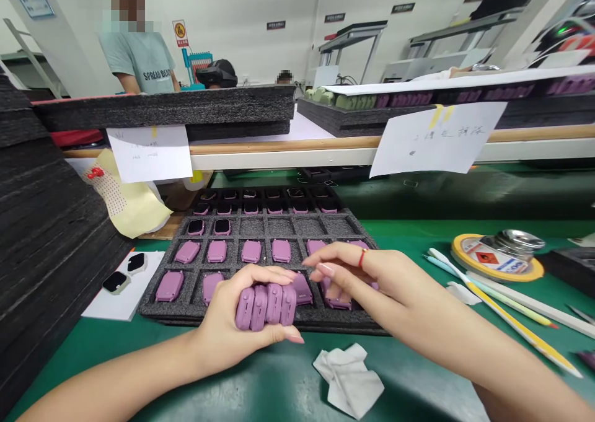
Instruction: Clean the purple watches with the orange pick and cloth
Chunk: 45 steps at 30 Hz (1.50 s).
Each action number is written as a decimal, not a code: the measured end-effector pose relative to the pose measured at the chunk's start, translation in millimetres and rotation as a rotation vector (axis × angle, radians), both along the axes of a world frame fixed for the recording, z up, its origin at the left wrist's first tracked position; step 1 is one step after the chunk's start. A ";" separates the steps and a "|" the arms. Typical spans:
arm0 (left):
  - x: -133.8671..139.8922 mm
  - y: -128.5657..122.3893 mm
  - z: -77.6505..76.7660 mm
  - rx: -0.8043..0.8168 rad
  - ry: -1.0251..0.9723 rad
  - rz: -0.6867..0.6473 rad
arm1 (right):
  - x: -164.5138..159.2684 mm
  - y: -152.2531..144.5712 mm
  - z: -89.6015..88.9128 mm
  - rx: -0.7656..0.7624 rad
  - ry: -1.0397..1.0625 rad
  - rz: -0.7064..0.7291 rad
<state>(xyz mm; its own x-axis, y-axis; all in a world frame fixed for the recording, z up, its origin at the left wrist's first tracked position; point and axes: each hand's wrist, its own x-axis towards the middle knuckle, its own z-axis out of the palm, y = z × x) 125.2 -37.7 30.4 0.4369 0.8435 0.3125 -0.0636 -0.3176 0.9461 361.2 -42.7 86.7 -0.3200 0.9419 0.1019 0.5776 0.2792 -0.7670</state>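
Note:
My left hand (224,308) is wrapped round a row of several purple watch cases (266,307), packed side by side between fingers and thumb, narrow edges toward me. It hovers at the front of a black foam tray (190,304). To the right, my right hand (372,279) reaches over the tray's front rows with fingers stretched out and thumb apart. Just beneath its fingers lies a purple watch case (338,301); whether they touch it I cannot tell. Other purple cases, such as one back-up case (217,251), sit in compartments. Two dark-screened watches (222,227) lie farther back.
Crumpled white cloth (351,378) lies in front. Pens and brushes (511,304), tape roll and metal-topped can (511,248) stand right. Two pale watches (116,282) rest on paper at left, beside stacked foam (41,242). A shelf (279,155) crosses behind; a person (139,56) stands beyond.

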 end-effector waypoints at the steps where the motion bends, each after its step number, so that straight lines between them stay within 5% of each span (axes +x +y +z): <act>1: 0.5 -0.3 0.3 -0.007 0.000 0.007 | -3.7 0.8 0.1 -0.054 0.090 -0.003; 7: 3.9 -1.9 7.2 0.026 0.016 0.047 | -21.7 2.6 -7.2 -0.344 0.453 0.066; 20: 5.4 -7.8 12.0 -0.014 0.050 0.053 | -37.7 4.3 -33.2 -0.670 0.635 0.171; 27: 7.8 -6.7 10.0 0.010 0.061 0.078 | -56.1 2.1 -39.1 -0.553 0.782 0.147; 35: 8.7 -3.6 7.3 0.000 0.042 0.037 | -55.8 -0.1 -40.2 -0.431 0.670 0.126; 45: 6.7 2.8 9.3 0.068 0.091 0.018 | -56.3 -0.9 -41.6 -0.503 0.748 0.177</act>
